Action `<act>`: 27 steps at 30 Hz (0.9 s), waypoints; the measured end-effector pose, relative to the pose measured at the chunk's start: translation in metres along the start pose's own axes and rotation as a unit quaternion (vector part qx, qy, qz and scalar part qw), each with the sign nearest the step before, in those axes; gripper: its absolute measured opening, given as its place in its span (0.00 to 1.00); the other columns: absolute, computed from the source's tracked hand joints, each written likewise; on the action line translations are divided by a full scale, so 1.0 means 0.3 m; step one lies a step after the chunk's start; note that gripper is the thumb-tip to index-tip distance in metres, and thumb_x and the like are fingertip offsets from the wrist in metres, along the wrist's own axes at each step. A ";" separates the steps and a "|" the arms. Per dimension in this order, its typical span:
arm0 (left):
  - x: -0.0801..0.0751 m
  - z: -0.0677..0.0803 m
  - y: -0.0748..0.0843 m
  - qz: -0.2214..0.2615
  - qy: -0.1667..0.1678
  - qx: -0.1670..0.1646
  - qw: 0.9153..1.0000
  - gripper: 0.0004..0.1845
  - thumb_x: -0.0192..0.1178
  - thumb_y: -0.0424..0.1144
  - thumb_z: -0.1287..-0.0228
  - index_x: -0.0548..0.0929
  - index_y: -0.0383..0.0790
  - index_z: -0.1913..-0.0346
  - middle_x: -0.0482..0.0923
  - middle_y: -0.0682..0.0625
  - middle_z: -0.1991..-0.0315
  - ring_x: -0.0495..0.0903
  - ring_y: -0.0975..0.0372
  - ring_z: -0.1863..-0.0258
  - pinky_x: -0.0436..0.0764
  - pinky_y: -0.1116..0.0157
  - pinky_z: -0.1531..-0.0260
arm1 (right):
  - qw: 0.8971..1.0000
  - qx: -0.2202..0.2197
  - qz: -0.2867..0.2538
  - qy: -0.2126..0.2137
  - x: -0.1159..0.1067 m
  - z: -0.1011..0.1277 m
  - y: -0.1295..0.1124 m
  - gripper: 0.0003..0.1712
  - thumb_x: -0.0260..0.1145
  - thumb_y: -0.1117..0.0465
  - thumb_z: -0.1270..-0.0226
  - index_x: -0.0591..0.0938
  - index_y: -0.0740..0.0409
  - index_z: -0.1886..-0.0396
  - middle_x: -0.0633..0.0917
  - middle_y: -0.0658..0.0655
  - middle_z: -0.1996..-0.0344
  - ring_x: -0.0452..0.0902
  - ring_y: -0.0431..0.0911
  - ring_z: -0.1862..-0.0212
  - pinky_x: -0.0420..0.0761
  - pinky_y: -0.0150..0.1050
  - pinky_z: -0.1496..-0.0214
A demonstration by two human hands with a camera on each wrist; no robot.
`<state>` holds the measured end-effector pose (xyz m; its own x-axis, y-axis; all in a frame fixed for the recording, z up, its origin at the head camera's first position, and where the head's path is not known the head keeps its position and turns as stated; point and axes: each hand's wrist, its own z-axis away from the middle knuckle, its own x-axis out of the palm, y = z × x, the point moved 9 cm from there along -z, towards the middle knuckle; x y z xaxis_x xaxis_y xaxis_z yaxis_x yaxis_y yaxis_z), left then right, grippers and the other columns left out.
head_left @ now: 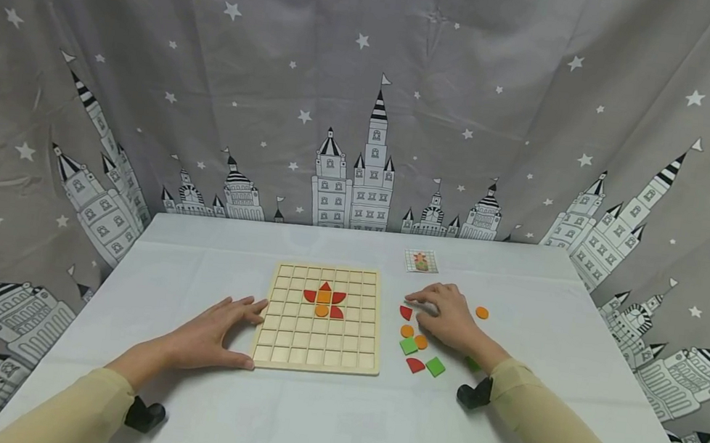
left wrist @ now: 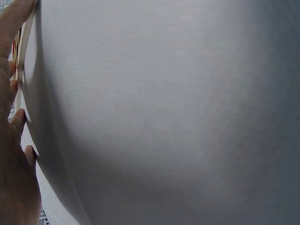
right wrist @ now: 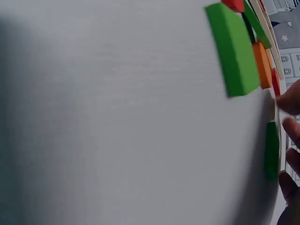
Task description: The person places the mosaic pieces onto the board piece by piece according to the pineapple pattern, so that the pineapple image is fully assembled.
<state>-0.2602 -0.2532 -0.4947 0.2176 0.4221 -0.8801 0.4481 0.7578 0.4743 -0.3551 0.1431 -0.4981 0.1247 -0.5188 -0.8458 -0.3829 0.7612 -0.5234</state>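
The left grip [head_left: 210,336], fingers spread, is touching the left edge of the gridded board [head_left: 354,346] while the right grip [head_left: 449,320], thumb and index apart, is hovering beside the red quarter-circle [head_left: 406,313] right of it, seemingly needing an edge pinch (sparing the orange disc [head_left: 407,331]).

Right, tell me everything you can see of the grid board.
The grid board is pale, wood-looking and squarish, divided into small cells by thin ridges. It lies flat on the white tabletop. Six pieces, four red and two orange, sit at and beyond its centre. The left hand touches its left edge.
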 end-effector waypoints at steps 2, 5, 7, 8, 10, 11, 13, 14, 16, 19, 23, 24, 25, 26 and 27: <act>-0.001 0.000 0.001 0.001 0.000 -0.001 1.000 0.44 0.73 0.70 0.52 0.78 0.46 0.37 0.60 0.51 0.21 0.54 0.46 0.21 0.45 0.42 0.22 | 1.000 -0.013 0.004 -0.012 0.005 -0.008 -0.010 0.23 0.64 0.60 0.33 0.86 0.39 0.40 0.80 0.52 0.42 0.65 0.54 0.36 0.66 0.59 0.32; -0.001 0.000 0.002 0.003 0.000 -0.001 1.000 0.44 0.73 0.70 0.52 0.78 0.46 0.37 0.60 0.51 0.21 0.54 0.46 0.21 0.45 0.42 0.22 | 0.999 -0.028 0.006 -0.030 0.015 -0.021 -0.024 0.23 0.63 0.62 0.34 0.87 0.38 0.42 0.79 0.52 0.43 0.64 0.54 0.36 0.65 0.59 0.32; 0.001 -0.001 0.003 0.004 -0.001 -0.001 1.000 0.43 0.73 0.70 0.51 0.78 0.47 0.37 0.60 0.51 0.21 0.54 0.46 0.21 0.44 0.42 0.22 | 0.999 -0.029 0.009 -0.039 0.020 -0.026 -0.026 0.21 0.64 0.61 0.33 0.88 0.36 0.45 0.79 0.51 0.44 0.64 0.54 0.36 0.65 0.58 0.32; 0.001 -0.001 0.003 0.004 -0.002 -0.002 1.000 0.43 0.73 0.70 0.52 0.78 0.47 0.38 0.60 0.51 0.21 0.54 0.46 0.21 0.44 0.42 0.22 | 0.999 -0.028 0.009 -0.040 0.020 -0.027 -0.026 0.19 0.65 0.60 0.33 0.89 0.36 0.47 0.78 0.51 0.44 0.63 0.54 0.36 0.65 0.58 0.31; 0.001 0.000 0.002 0.003 -0.002 -0.002 1.000 0.43 0.73 0.70 0.52 0.78 0.47 0.38 0.59 0.51 0.21 0.54 0.46 0.21 0.44 0.42 0.22 | 0.999 -0.022 0.006 -0.040 0.018 -0.027 -0.025 0.16 0.67 0.59 0.33 0.89 0.36 0.51 0.78 0.51 0.44 0.63 0.54 0.35 0.64 0.58 0.30; 0.000 0.000 0.002 0.003 -0.002 -0.002 1.000 0.43 0.73 0.70 0.52 0.78 0.47 0.38 0.59 0.51 0.21 0.54 0.46 0.21 0.44 0.42 0.22 | 0.999 -0.018 0.005 -0.040 0.016 -0.026 -0.024 0.14 0.68 0.58 0.34 0.89 0.36 0.52 0.78 0.51 0.44 0.63 0.54 0.35 0.64 0.58 0.30; -0.003 0.000 0.003 0.001 0.000 0.000 1.000 0.43 0.73 0.70 0.51 0.78 0.47 0.38 0.60 0.50 0.21 0.54 0.46 0.21 0.45 0.41 0.22 | 0.999 -0.013 0.003 -0.037 0.011 -0.022 -0.021 0.13 0.69 0.56 0.34 0.89 0.36 0.52 0.78 0.51 0.43 0.63 0.55 0.34 0.64 0.59 0.29; -0.005 0.000 0.004 0.000 0.000 0.001 1.000 0.43 0.73 0.70 0.51 0.78 0.46 0.38 0.60 0.50 0.21 0.54 0.46 0.21 0.45 0.41 0.22 | 0.999 -0.012 0.002 -0.036 0.009 -0.020 -0.021 0.13 0.70 0.55 0.34 0.89 0.37 0.51 0.78 0.51 0.43 0.63 0.55 0.34 0.64 0.59 0.29; -0.008 0.001 0.006 -0.001 0.002 0.005 1.000 0.43 0.73 0.69 0.51 0.78 0.45 0.37 0.60 0.49 0.21 0.54 0.45 0.22 0.45 0.41 0.22 | 0.999 -0.013 0.004 -0.037 0.009 -0.017 -0.018 0.15 0.71 0.54 0.35 0.88 0.37 0.48 0.78 0.52 0.43 0.63 0.55 0.34 0.64 0.58 0.29; -0.010 0.002 0.009 -0.001 0.002 0.007 1.000 0.43 0.74 0.69 0.51 0.78 0.45 0.37 0.60 0.49 0.21 0.54 0.45 0.22 0.45 0.41 0.22 | 0.999 -0.021 0.005 -0.039 0.013 -0.020 -0.019 0.17 0.71 0.53 0.34 0.88 0.37 0.46 0.78 0.51 0.44 0.64 0.54 0.35 0.63 0.58 0.30; -0.008 0.002 0.009 0.002 0.000 0.004 1.000 0.44 0.74 0.68 0.51 0.78 0.45 0.37 0.60 0.49 0.21 0.54 0.45 0.21 0.45 0.41 0.22 | 0.999 -0.025 0.000 -0.040 0.019 -0.023 -0.019 0.13 0.72 0.52 0.34 0.89 0.36 0.51 0.78 0.50 0.44 0.63 0.54 0.35 0.63 0.58 0.30; -0.007 0.002 0.009 0.003 -0.001 0.002 1.000 0.44 0.74 0.69 0.51 0.78 0.45 0.37 0.60 0.49 0.21 0.54 0.45 0.21 0.45 0.41 0.22 | 0.999 -0.023 -0.001 -0.040 0.019 -0.023 -0.018 0.12 0.72 0.51 0.35 0.89 0.35 0.52 0.78 0.50 0.44 0.63 0.54 0.35 0.63 0.58 0.30; -0.006 0.001 0.008 0.003 -0.001 0.001 1.000 0.44 0.74 0.69 0.51 0.78 0.45 0.37 0.60 0.49 0.21 0.54 0.46 0.21 0.45 0.41 0.22 | 0.999 -0.021 -0.003 -0.040 0.019 -0.021 -0.017 0.11 0.73 0.50 0.35 0.88 0.36 0.53 0.78 0.50 0.44 0.63 0.54 0.35 0.63 0.58 0.30; -0.005 0.001 0.006 0.002 -0.002 -0.001 1.000 0.44 0.73 0.69 0.52 0.78 0.45 0.37 0.60 0.50 0.21 0.54 0.46 0.21 0.45 0.41 0.22 | 0.999 -0.018 -0.005 -0.042 0.019 -0.019 -0.015 0.11 0.73 0.50 0.35 0.88 0.36 0.53 0.78 0.50 0.44 0.63 0.54 0.34 0.63 0.58 0.30; -0.003 0.001 0.005 0.001 -0.003 -0.002 1.000 0.44 0.73 0.69 0.52 0.77 0.45 0.37 0.60 0.50 0.21 0.54 0.46 0.21 0.45 0.42 0.22 | 0.999 -0.018 -0.007 -0.042 0.017 -0.016 -0.016 0.12 0.73 0.49 0.35 0.88 0.36 0.53 0.78 0.51 0.44 0.63 0.55 0.34 0.63 0.58 0.30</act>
<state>-0.2596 -0.2525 -0.4931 0.2234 0.4216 -0.8788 0.4432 0.7590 0.4769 -0.3569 0.1348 -0.4994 0.2060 -0.4945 -0.8444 -0.4127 0.7385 -0.5331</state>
